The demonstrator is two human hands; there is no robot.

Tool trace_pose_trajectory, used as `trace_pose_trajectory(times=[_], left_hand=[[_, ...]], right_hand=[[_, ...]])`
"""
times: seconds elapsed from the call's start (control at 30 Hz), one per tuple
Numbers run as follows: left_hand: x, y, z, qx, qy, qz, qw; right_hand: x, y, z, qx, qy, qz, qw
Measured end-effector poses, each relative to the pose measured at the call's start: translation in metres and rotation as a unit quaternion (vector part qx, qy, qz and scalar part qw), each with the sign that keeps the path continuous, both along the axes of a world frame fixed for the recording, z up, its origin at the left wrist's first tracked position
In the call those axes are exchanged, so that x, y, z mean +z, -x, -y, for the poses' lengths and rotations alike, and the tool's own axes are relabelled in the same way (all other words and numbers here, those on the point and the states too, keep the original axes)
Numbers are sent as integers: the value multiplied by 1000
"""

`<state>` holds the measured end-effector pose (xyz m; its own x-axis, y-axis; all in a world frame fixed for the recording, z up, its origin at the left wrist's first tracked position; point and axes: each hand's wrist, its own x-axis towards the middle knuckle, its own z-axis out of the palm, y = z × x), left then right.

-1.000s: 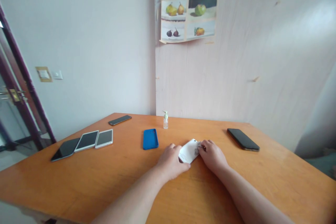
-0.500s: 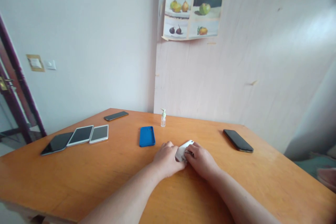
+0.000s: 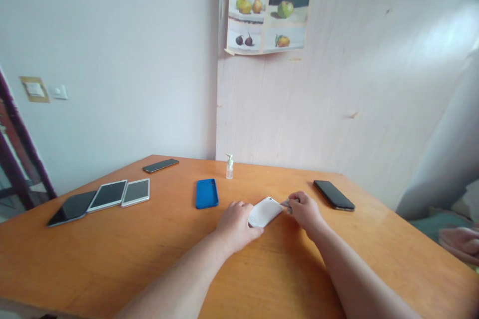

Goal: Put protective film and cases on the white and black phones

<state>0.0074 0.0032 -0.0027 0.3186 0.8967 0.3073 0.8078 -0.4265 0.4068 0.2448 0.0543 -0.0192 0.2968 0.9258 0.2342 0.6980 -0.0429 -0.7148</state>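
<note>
white phone lies back-up on the table, right between the two hands and straight ahead of us. its long axis runs diagonally, near-left to far-right. left hand sits on the near-left end, fingers curled over the edge and clamping it down, thumb side hidden so we can't tell how far it wraps. right hand is at the far-right corner, fingertips pressed together on a small grey piece that touches or sits just beside that corner; too small for us to say what it is. so both hands are at the phone, one per end, the left covering more of it and the right only meeting the corner. a blue phone case lies flat just left of the left hand, apart from it, with a small pump bottle standing upright behind it near the wall. a black phone lies screen-up to the right of the right hand, near but not touching. well off to the left we count three flat devices in a row and another dark phone further back.
</note>
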Motion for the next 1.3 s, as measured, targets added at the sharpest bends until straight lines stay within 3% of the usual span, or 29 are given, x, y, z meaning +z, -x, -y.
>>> trace_pose_trajectory(times=[0.33,0.5,0.67,0.83,1.1,1.3], left_hand=[[-2,4,-7,26,-31,14,999],[-5,7,-19,50,16,129,990],[-13,5,-23,74,162,325,929],[-17,2,-24,78,195,405,890],[-13,-4,-18,-66,316,519,791],[-5,-5,-12,-111,346,500,786]], right_hand=[[2,8,4,28,18,-107,994],[3,24,11,74,36,-103,991],[7,34,18,138,64,-56,987],[15,50,31,165,44,61,983],[26,71,54,206,65,241,946],[26,61,50,190,58,298,934]])
